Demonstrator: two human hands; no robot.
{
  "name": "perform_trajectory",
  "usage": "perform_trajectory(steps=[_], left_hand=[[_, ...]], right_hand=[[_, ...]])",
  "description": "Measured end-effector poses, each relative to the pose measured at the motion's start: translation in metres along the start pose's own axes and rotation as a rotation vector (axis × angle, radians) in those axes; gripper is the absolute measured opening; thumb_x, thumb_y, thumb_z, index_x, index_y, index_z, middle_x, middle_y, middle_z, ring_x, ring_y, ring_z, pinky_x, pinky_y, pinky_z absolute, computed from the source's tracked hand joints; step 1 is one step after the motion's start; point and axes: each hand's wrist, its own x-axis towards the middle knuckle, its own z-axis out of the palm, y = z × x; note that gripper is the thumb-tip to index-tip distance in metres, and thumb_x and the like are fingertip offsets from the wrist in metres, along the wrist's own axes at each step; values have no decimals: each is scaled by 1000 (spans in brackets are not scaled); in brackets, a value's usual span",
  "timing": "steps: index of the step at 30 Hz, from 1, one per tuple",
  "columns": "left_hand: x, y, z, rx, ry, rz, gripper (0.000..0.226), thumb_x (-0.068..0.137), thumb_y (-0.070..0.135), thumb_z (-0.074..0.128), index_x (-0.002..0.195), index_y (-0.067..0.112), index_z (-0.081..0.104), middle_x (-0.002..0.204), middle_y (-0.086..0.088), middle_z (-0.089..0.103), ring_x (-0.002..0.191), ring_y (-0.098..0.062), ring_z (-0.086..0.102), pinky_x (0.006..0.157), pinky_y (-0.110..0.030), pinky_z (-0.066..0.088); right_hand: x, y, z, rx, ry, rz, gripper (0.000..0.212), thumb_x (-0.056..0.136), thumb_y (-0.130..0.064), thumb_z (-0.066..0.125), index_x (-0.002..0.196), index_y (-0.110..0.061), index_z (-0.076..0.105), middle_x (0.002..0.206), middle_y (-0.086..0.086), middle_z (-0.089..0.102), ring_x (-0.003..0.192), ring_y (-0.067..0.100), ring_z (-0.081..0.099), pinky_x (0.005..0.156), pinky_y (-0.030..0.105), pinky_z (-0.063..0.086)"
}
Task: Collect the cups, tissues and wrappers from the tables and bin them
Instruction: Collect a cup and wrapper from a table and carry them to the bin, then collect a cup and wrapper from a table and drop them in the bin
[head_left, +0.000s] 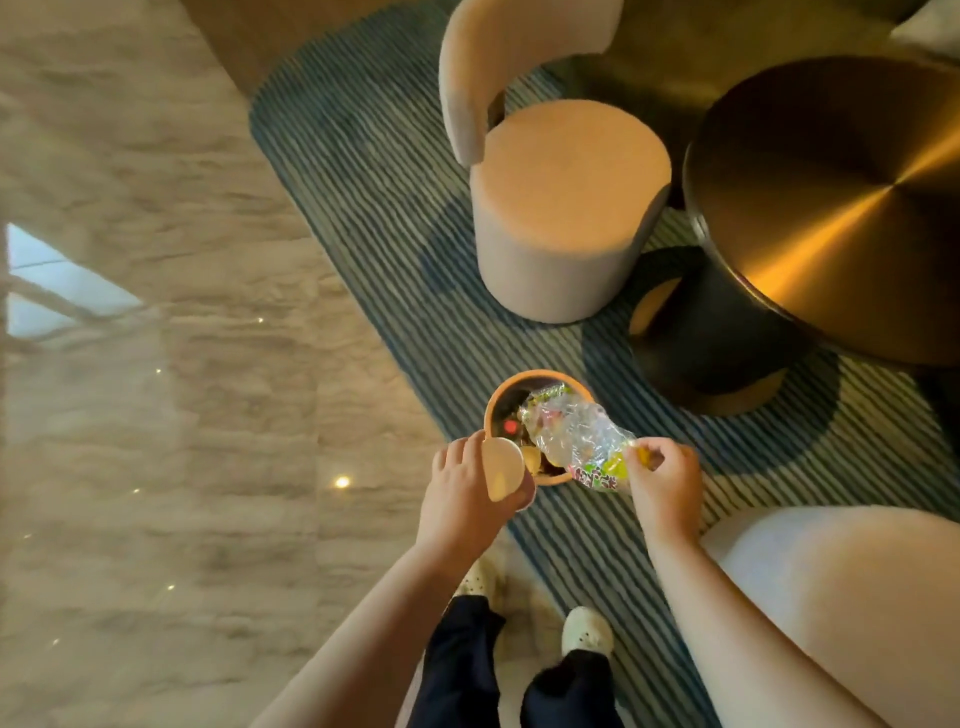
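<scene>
A small round orange bin (497, 393) stands on the striped carpet below me, with rubbish inside it. My left hand (464, 492) grips a white paper cup (503, 469) at the bin's near-left rim, its mouth facing up towards me. My right hand (663, 478) pinches the end of a crinkled clear plastic wrapper (576, 439) with green and red print. The wrapper hangs over the bin's opening and its right rim.
A round beige chair (561, 208) stands beyond the bin. A dark round table (831, 208) with a brassy top and thick base is at the right. Another beige seat (831, 597) is near my right arm. Polished marble floor (156, 364) lies left of the carpet.
</scene>
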Motion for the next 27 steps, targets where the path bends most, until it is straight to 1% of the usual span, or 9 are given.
perform_trajectory(steps=[5, 9, 12, 15, 18, 20, 23, 25, 27], left_hand=[[41, -24, 44, 46, -20, -42, 87, 73, 60, 64, 138, 15, 29, 129, -3, 40, 118, -20, 36, 85, -26, 34], [78, -48, 99, 89, -28, -36, 85, 74, 60, 63, 137, 14, 30, 128, -5, 40, 118, -22, 36, 89, -33, 40], [104, -66, 145, 97, -54, -18, 83, 77, 59, 61, 138, 14, 28, 130, -5, 39, 119, -22, 36, 91, -34, 42], [129, -80, 187, 131, -82, -8, 83, 77, 59, 61, 140, 15, 26, 134, -5, 37, 123, -23, 33, 93, -35, 40], [148, -86, 217, 155, -78, 22, 84, 76, 59, 62, 139, 16, 27, 135, -5, 36, 124, -24, 31, 94, -37, 40], [157, -89, 230, 194, -102, 25, 90, 75, 61, 62, 142, 16, 22, 139, -6, 33, 126, -25, 30, 99, -38, 36], [159, -89, 235, 225, -170, 18, 101, 75, 63, 60, 147, 18, 5, 146, -6, 22, 134, -26, 23, 107, -42, 28], [154, -83, 225, 215, -198, 31, 101, 77, 58, 62, 148, 19, 2, 149, -5, 18, 136, -25, 20, 109, -43, 28], [145, -68, 203, 203, -203, 60, 94, 81, 52, 60, 148, 18, 5, 150, -4, 18, 136, -23, 22, 107, -42, 31]], right_hand=[[28, 21, 42, -22, -9, 19, 16, 89, -21, 59, 100, -11, 65, 108, 6, 54, 87, 17, 53, 62, 24, 38], [60, 54, 78, 9, -4, 23, 18, 90, -20, 59, 102, -8, 64, 110, 6, 53, 91, 18, 55, 70, 25, 43], [83, 82, 110, 4, -18, 22, 16, 90, -19, 59, 101, -9, 65, 109, 4, 52, 88, 15, 54, 62, 16, 39], [103, 107, 139, 16, -19, 30, 14, 90, -20, 58, 99, -12, 65, 110, 3, 52, 92, 16, 56, 73, 27, 48], [117, 125, 162, 27, -21, 27, 10, 90, -23, 58, 97, -18, 64, 109, -1, 51, 92, 12, 55, 71, 21, 44], [121, 134, 171, 53, -51, 10, 10, 91, -24, 58, 98, -22, 64, 109, -3, 51, 93, 9, 55, 75, 22, 47], [120, 137, 168, 79, -73, -4, 8, 91, -25, 56, 97, -25, 63, 109, -5, 51, 95, 8, 55, 80, 28, 48], [113, 131, 154, 96, -67, 8, 8, 92, -26, 54, 95, -27, 62, 110, -6, 52, 95, 7, 55, 78, 28, 49], [104, 118, 130, 124, -63, 10, 8, 93, -26, 54, 95, -27, 62, 110, -7, 53, 97, 5, 55, 74, 23, 46]])
